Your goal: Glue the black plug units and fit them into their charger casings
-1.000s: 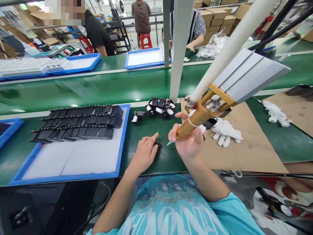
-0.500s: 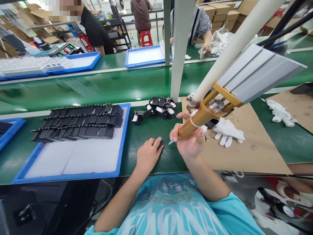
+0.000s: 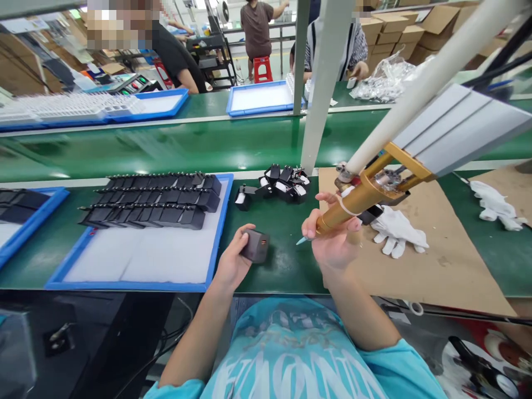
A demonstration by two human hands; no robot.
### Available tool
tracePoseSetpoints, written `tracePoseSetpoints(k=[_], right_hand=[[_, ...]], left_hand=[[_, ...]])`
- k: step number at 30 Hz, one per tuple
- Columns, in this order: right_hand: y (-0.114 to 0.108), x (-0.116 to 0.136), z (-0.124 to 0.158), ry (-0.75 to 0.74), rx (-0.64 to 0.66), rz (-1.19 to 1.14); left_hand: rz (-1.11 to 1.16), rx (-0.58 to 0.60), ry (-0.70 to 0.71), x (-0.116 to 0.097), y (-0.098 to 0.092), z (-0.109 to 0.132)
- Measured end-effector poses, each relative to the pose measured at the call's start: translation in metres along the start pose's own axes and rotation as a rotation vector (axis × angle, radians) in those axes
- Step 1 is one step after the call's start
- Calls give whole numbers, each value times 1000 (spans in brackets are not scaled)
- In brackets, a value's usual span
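Observation:
My left hand [image 3: 236, 260] grips a black power adapter [image 3: 255, 247] by its side, just above the green table. One face of the adapter shows a small orange port. My right hand [image 3: 334, 244] is wrapped round a gold cylindrical dispensing tool [image 3: 339, 213], with a white tie about its barrel. Its pale blue nozzle [image 3: 302, 241] points down and left, apart from the adapter. Several black adapter housings with white insides [image 3: 286, 183] lie in a loose cluster beyond my hands. To the left, a blue-rimmed tray [image 3: 220, 238] bears rows of black adapters [image 3: 158, 199].
White gloves [image 3: 397, 230] lie on brown cardboard [image 3: 440, 266] at the right. A white pole [image 3: 386, 133] slants over the bench beside the tool. An upright post [image 3: 318, 111] stands behind the cluster. People work across the green conveyor [image 3: 187, 147]; another tray [image 3: 54, 195] sits far left.
My left hand has lifted and turned the adapter, so its port face shows, and has moved slightly left of the nozzle. My right hand keeps its grip on the tool. The view has shifted.

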State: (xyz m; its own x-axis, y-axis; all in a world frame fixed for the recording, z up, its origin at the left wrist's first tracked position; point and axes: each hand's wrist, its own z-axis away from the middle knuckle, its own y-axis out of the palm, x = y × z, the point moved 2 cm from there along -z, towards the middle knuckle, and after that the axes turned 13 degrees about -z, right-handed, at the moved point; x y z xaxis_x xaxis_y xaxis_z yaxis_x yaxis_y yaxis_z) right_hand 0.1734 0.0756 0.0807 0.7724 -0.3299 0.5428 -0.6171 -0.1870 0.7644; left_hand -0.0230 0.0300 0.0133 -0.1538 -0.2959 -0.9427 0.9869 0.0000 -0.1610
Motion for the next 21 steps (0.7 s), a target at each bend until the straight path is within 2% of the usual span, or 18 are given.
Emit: tracePoseSetpoints(k=[2, 5, 7, 10, 13, 15, 18, 19, 21], right_hand=[[0, 0, 0, 7, -19, 12], [-2, 0, 0, 8, -26, 14], [-3, 0, 0, 2, -15, 5], [-5, -1, 0, -9, 5, -10], [-6, -1, 0, -9, 20, -27], [-6, -1, 0, -5, 27, -29], [-6, -1, 0, 1, 22, -27], [-6, -1, 0, 3, 17, -24], [-5, -1, 0, 10, 6, -11]], left_hand=[[156, 3, -42, 1, -15, 7], [95, -122, 19, 3, -44, 12], [-153, -297, 103, 4, -71, 12], [-768, -571, 203, 6, -113, 9], [-1197, -622, 223, 7, -136, 5], [-1311, -666, 266, 2, -136, 4], [-1330, -782, 418, -15, -117, -1], [-1299, -762, 463, -21, -107, -7], [-1212, -618, 506, -33, -87, -28]])
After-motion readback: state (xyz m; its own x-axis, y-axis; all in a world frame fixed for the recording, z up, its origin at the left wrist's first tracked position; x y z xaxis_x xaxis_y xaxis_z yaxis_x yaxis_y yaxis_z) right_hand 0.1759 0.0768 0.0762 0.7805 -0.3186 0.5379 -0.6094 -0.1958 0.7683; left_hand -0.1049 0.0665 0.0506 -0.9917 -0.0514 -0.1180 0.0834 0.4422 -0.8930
